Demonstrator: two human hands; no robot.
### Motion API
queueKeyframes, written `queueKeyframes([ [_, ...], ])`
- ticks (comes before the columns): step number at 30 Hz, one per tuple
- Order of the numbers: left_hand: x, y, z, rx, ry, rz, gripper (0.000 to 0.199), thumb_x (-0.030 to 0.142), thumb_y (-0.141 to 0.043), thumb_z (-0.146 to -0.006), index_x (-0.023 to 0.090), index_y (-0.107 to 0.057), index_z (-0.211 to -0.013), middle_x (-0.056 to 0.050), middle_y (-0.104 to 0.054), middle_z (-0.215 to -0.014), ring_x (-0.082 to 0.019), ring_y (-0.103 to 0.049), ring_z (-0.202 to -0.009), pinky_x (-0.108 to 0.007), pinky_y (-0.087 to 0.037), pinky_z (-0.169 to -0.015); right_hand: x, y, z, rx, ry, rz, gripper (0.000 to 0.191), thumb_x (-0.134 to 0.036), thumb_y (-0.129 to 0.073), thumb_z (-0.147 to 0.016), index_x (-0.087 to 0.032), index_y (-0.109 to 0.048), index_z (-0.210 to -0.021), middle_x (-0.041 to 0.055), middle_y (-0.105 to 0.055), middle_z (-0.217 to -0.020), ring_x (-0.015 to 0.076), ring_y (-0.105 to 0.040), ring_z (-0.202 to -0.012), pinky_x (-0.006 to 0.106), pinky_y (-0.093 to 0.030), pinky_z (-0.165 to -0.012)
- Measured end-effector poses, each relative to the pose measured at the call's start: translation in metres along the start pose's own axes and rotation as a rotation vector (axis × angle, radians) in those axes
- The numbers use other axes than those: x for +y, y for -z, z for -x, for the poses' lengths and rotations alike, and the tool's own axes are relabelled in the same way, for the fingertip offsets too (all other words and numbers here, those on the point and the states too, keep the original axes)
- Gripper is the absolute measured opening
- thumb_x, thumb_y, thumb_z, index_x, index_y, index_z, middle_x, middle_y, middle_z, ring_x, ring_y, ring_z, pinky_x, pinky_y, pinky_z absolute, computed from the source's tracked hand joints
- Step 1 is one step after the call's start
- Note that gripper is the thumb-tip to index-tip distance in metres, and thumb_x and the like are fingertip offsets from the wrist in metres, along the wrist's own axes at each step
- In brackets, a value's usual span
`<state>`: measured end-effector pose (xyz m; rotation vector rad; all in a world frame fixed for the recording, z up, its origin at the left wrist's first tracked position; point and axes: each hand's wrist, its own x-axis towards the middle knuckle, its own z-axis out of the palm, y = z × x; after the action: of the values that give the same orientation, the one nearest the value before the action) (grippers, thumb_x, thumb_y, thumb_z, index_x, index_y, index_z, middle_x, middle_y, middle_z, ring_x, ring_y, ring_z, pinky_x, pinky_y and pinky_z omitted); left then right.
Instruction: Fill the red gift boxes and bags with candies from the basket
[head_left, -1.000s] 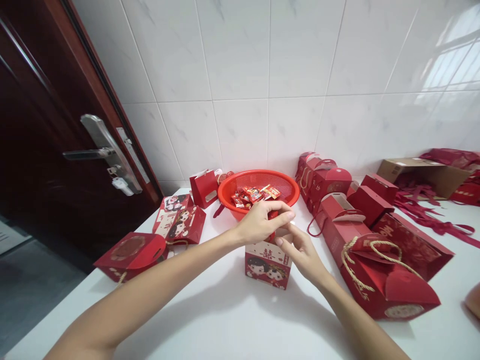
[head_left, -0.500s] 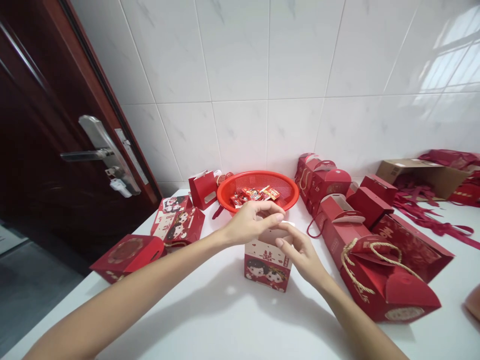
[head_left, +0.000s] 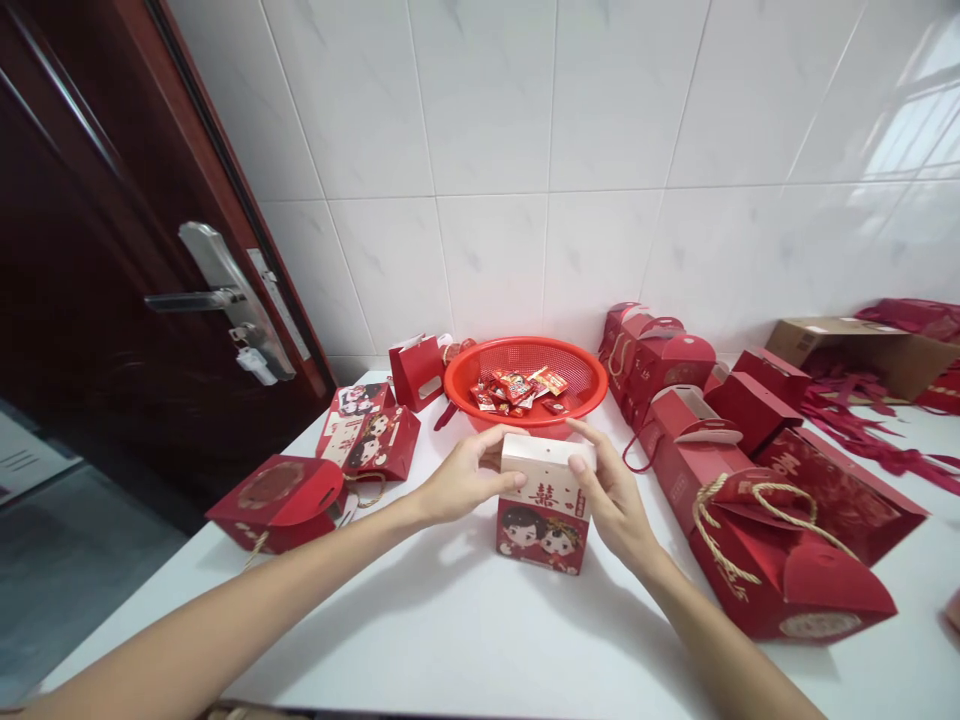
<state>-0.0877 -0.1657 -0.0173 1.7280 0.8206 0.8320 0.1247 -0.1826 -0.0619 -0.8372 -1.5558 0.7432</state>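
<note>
A small red and cream gift box (head_left: 541,540), printed with two cartoon figures, stands upright on the white table between my hands. Its cream top flaps are folded over. My left hand (head_left: 480,470) grips the upper left side, thumb on the front and fingers behind. On the other side my right hand (head_left: 613,490) holds the upper right edge, its thumb against the front near the top. Just behind the box sits a red plastic basket (head_left: 465,395) with several wrapped candies (head_left: 516,386) in it.
Along the right runs a row of red gift boxes (head_left: 795,590) with rope handles. Farther back lie dark red ribbons (head_left: 862,425) by a cardboard box (head_left: 900,365). More red boxes (head_left: 277,500) stand at the left table edge, near a door (head_left: 82,250).
My hands have moved from over the box's top opening to its two sides. The top flaps now lie folded over, and the view has shifted slightly.
</note>
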Motion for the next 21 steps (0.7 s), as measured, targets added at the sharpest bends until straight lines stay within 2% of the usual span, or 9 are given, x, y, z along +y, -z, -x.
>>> queueKeyframes([
  [5, -0.0036, -0.0020, 0.0035, 0.114, -0.041, -0.051, 0.038, 0.039, -0.071, -0.084, 0.017, -0.054, -0.110, -0.007, -0.068, -0.103, -0.021, -0.066, -0.092, -0.032, -0.055, -0.081, 0.0016, -0.0003, 0.0010, -0.073, -0.044, -0.096, 0.049, -0.050, -0.059, -0.094, -0.023, -0.050, -0.134, 0.0085, -0.069, -0.117, 0.0224, -0.067, -0.100, 0.032, -0.055, -0.082],
  [10, -0.0036, -0.0037, 0.0073, 0.205, -0.137, -0.294, 0.013, 0.029, -0.061, -0.085, 0.018, -0.056, -0.091, 0.001, -0.061, -0.081, -0.015, -0.059, -0.077, -0.027, -0.049, -0.075, -0.0017, -0.0001, 0.0017, -0.074, -0.046, -0.069, 0.038, -0.054, -0.049, -0.097, -0.022, -0.066, -0.107, 0.0053, -0.071, -0.097, 0.0199, -0.066, -0.085, 0.029, -0.053, -0.073],
  [13, -0.0021, -0.0049, 0.0075, 0.204, -0.163, -0.376, 0.009, 0.026, -0.058, -0.084, 0.018, -0.057, -0.082, 0.001, -0.060, -0.075, -0.015, -0.057, -0.074, -0.026, -0.047, -0.073, -0.0011, -0.0008, 0.0003, -0.043, -0.066, -0.027, 0.036, -0.052, -0.052, -0.096, -0.021, -0.069, -0.102, 0.0052, -0.071, -0.092, 0.0197, -0.064, -0.081, 0.028, -0.052, -0.069],
  [18, -0.0051, -0.0030, 0.0056, 0.148, -0.135, -0.316, 0.019, 0.035, -0.064, -0.084, 0.017, -0.061, -0.089, -0.001, -0.064, -0.081, -0.016, -0.059, -0.075, -0.028, -0.049, -0.074, 0.0052, -0.0025, -0.0006, -0.024, -0.092, -0.012, 0.034, -0.051, -0.059, -0.092, -0.020, -0.068, -0.103, 0.0060, -0.070, -0.095, 0.0207, -0.064, -0.083, 0.029, -0.052, -0.071],
  [21, -0.0099, -0.0016, 0.0042, 0.156, -0.094, -0.192, 0.028, 0.038, -0.060, -0.089, 0.018, -0.060, -0.108, -0.002, -0.065, -0.086, -0.017, -0.062, -0.078, -0.030, -0.051, -0.075, 0.0073, -0.0028, -0.0003, -0.035, -0.123, -0.035, 0.036, -0.052, -0.059, -0.092, -0.020, -0.067, -0.105, 0.0067, -0.070, -0.095, 0.0211, -0.064, -0.084, 0.030, -0.053, -0.071],
])
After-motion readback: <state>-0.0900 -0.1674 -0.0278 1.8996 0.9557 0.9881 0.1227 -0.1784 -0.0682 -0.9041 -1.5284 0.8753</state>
